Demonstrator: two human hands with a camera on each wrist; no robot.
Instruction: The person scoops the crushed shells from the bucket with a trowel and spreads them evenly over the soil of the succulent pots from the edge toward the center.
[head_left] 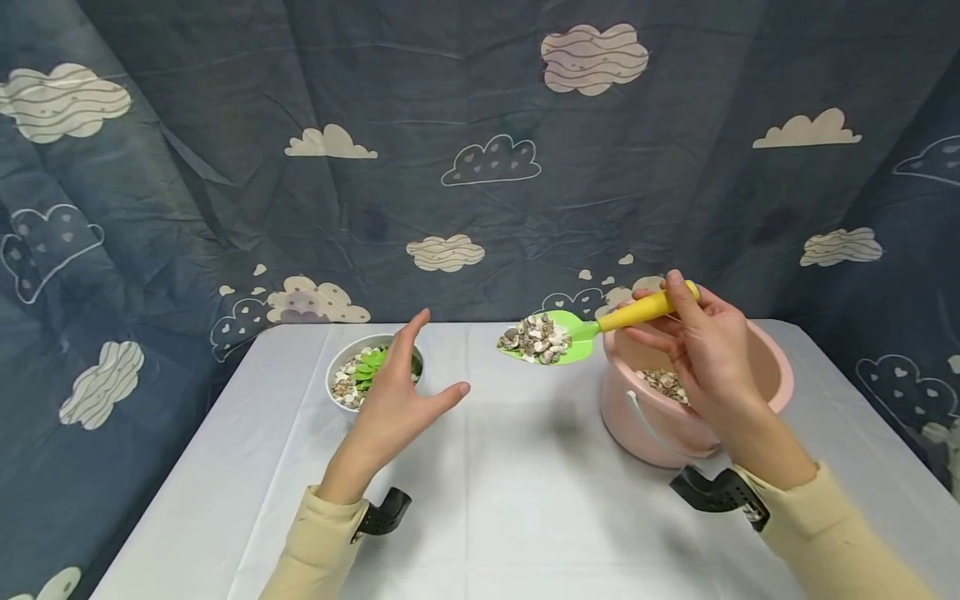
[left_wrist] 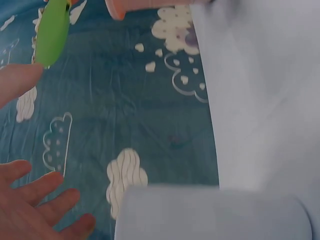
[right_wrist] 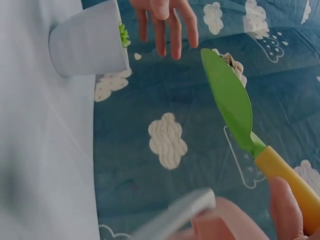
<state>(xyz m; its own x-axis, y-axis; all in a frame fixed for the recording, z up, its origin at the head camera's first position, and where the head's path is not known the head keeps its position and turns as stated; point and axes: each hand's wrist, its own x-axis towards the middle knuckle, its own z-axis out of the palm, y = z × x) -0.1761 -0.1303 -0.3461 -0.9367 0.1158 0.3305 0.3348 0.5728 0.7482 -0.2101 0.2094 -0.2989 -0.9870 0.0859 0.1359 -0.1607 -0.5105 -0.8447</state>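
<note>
My right hand [head_left: 712, 350] grips the yellow handle of a small green trowel [head_left: 581, 333], above the near rim of a pink bucket [head_left: 637, 425]. Small shells or pebbles [head_left: 536, 339] are heaped on the blade, which points left and is held level over the table. More of them [head_left: 663, 385] lie inside the bucket. My left hand [head_left: 393, 408] is raised with fingers spread and thumb apart, holding nothing. Behind it in the head view stands a white pot [head_left: 333, 379] with a green succulent [head_left: 367, 367] and pale pebbles, partly hidden by the hand.
A white cloth covers the table [head_left: 517, 500]. A dark blue curtain [head_left: 480, 208] with cloud prints hangs right behind the table's far edge. The bucket's white handle [head_left: 652, 425] hangs down its near side. Each wrist wears a black camera mount [head_left: 384, 512].
</note>
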